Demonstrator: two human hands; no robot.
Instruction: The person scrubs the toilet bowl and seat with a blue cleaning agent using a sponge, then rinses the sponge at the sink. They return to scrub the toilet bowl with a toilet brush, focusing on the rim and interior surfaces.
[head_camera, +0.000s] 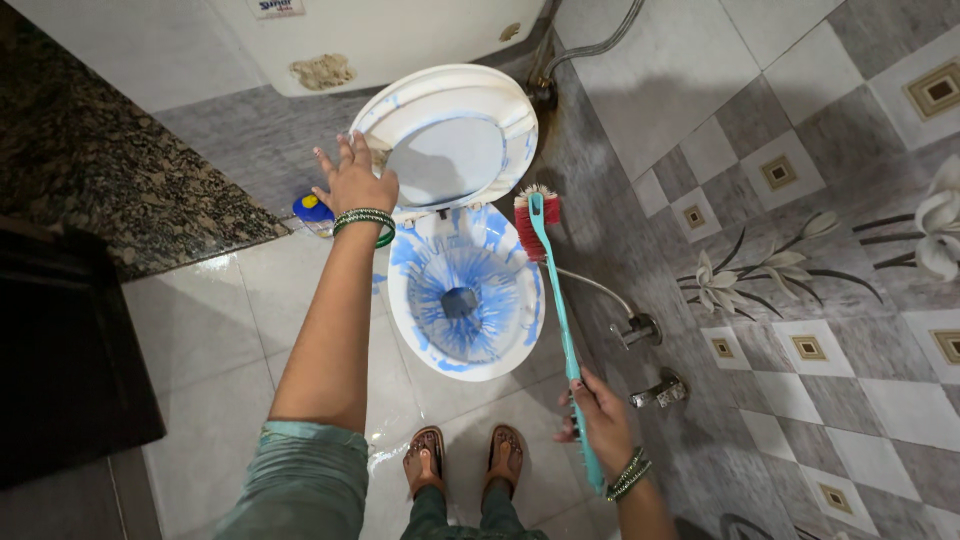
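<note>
Right grip (600, 415) wraps toilet brush (560, 320), hiding part of its handle.

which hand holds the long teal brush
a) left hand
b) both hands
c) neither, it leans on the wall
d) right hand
d) the right hand grips the low end of the brush handle, its red bristles up beside the toilet bowl, while the left hand is spread open near the raised seat.
</note>
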